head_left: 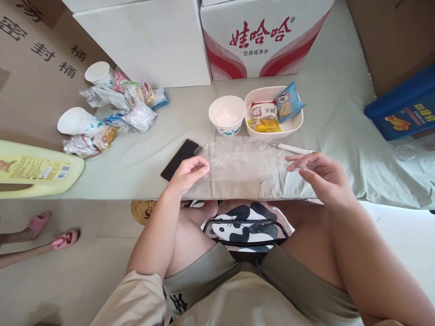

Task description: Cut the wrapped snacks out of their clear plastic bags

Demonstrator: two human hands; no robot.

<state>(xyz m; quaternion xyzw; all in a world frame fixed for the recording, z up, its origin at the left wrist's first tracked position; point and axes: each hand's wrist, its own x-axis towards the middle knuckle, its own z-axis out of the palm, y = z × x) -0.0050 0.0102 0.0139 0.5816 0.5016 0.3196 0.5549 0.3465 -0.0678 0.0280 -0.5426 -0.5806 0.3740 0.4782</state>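
Observation:
A clear plastic bag (246, 165) is stretched flat between my two hands, just above the cloth-covered table. My left hand (192, 172) pinches its left end between thumb and fingers. At the other end, my right hand (319, 174) has thumb and forefinger closed on the film, its other fingers loosely apart. A slim white stick-like tool (294, 148) lies behind the bag, near my right fingertips. Behind the bag stand a white paper bowl (227, 113) and a white oblong tub (297, 124) holding several wrapped snacks (264, 118). A black phone (180, 158) lies beside my left hand.
Two paper cups (73, 121) and a pile of wrapped snacks (127, 102) are at the left. A yellow jug (41, 170) stands near the left edge. White cartons (253, 40) line the back; a blue container (403, 108) is at right. Another person's slippered feet (66, 240) show below.

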